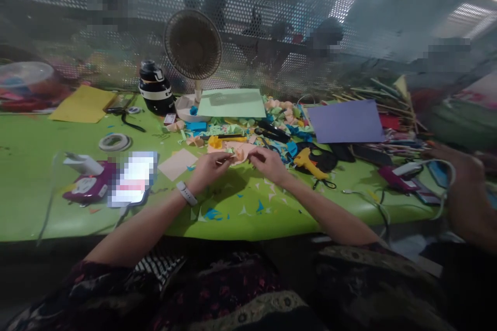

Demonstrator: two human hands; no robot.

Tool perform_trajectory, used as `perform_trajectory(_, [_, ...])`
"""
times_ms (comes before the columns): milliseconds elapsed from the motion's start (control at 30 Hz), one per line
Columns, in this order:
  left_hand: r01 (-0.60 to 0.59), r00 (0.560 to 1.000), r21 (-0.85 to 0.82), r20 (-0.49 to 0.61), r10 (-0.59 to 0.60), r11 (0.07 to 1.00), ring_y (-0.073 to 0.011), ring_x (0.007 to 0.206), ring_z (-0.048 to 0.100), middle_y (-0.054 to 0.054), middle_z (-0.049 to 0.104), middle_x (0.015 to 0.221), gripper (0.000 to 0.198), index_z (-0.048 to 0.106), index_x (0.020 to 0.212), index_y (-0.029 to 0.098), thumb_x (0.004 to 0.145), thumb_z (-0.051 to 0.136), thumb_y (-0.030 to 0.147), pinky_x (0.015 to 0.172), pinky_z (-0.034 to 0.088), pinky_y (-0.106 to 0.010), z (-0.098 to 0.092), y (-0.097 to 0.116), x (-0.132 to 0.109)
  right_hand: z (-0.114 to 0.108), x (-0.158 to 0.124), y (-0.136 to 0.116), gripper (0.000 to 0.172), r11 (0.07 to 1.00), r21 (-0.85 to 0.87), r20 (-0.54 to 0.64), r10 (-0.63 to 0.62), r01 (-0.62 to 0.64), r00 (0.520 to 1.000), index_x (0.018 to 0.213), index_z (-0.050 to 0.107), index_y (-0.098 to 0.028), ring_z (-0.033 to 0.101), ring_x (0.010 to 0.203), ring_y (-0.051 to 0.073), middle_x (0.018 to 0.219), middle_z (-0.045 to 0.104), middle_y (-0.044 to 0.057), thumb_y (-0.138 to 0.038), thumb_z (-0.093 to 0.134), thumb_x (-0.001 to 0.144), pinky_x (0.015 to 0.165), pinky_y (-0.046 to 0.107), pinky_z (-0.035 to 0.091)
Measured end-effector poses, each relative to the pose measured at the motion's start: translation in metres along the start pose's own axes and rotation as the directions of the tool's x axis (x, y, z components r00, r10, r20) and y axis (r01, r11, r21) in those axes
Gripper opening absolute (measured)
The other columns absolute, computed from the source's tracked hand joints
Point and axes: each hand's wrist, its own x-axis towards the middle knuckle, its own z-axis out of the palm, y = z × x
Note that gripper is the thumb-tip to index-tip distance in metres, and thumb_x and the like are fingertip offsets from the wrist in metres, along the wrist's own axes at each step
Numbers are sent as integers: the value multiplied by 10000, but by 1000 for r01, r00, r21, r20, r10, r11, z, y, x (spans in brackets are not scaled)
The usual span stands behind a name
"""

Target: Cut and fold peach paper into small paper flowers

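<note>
Above the middle of the green table, a small peach paper piece (pixel 241 153) is held up between both hands. My left hand (pixel 213 169), with a white band on its wrist, pinches the piece's left edge. Its right edge is pinched by my right hand (pixel 269 164). Small blue and white paper scraps (pixel 259 206) lie on the tabletop below. A square peach sheet (pixel 178 164) rests left of my left hand. To the right of my right hand is a yellow glue gun (pixel 310 164).
Behind the hands are cut paper scraps, a black stapler-like tool (pixel 273 132), a green sheet (pixel 233 103) and a purple sheet (pixel 347 121). A fan (pixel 194 45) and a black bottle (pixel 156 90) stand behind. Left is a lit phone (pixel 132 180); right, another person's arm (pixel 468 186).
</note>
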Motion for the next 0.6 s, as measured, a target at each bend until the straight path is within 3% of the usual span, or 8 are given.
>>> perform_trajectory(100, [-19, 1000, 6, -5, 19, 1000, -190, 802, 722, -94, 771, 1025, 312, 727, 1109, 151, 883, 554, 278, 704, 586, -287, 1, 3, -2, -31, 17, 9, 118, 996, -23, -47, 85, -86, 995, 861, 663, -209, 589, 604, 158, 750, 689, 31, -297, 586, 843, 616, 304, 484])
perform_trajectory(200, [-33, 999, 45, 12, 33, 998, -188, 783, 723, -88, 775, 987, 273, 737, 1050, 157, 877, 545, 242, 699, 588, -292, 2, 7, -4, -74, 47, 31, 128, 985, 87, -238, 166, -149, 957, 828, 629, -211, 575, 528, 137, 719, 663, 15, -336, 632, 801, 535, 290, 481])
perform_trajectory(333, [-49, 999, 123, 26, 46, 991, -176, 709, 702, -81, 781, 932, 250, 743, 1025, 168, 903, 540, 247, 655, 551, -283, 3, 11, -7, -130, 103, 70, 190, 988, 90, -559, 157, -129, 814, 801, 578, -222, 561, 493, 129, 654, 613, -14, -403, 629, 827, 501, 283, 473])
perform_trajectory(367, [-51, 998, 140, 31, 47, 989, -173, 701, 699, -75, 782, 917, 244, 743, 1029, 173, 904, 544, 242, 649, 540, -279, 3, 12, -8, -140, 119, 79, 196, 990, 50, -620, 133, -131, 773, 809, 572, -223, 559, 497, 131, 643, 604, -15, -412, 605, 851, 504, 286, 474])
perform_trajectory(433, [-58, 998, 159, 40, 52, 986, -173, 708, 700, -74, 782, 928, 246, 738, 1057, 180, 911, 548, 237, 639, 523, -272, 4, 13, -9, -154, 150, 93, 204, 981, -39, -667, 115, -189, 736, 867, 583, -212, 590, 564, 143, 706, 642, 19, -403, 530, 916, 549, 299, 491])
perform_trajectory(500, [-72, 997, 171, 47, 64, 983, -173, 710, 701, -80, 780, 946, 257, 733, 1079, 178, 923, 539, 239, 633, 513, -268, 4, 13, -9, -159, 178, 101, 255, 912, -217, -654, 130, -349, 745, 964, 594, -173, 630, 684, 166, 836, 688, 96, -356, 418, 980, 632, 323, 510])
perform_trajectory(567, [-79, 996, 194, 47, 72, 978, -176, 701, 699, -81, 780, 926, 260, 734, 1080, 175, 926, 535, 243, 632, 507, -269, 4, 13, -9, -154, 199, 105, 319, 731, -490, -537, 178, -476, 825, 1011, 605, -126, 659, 853, 228, 933, 695, 171, -321, 353, 995, 736, 371, 513])
perform_trajectory(600, [-80, 996, 206, 43, 73, 975, -176, 696, 698, -80, 780, 910, 258, 736, 1073, 174, 924, 536, 242, 632, 505, -268, 3, 13, -9, -149, 205, 106, 324, 687, -559, -455, 213, -463, 865, 973, 624, -115, 662, 888, 265, 913, 695, 188, -341, 392, 981, 756, 393, 507])
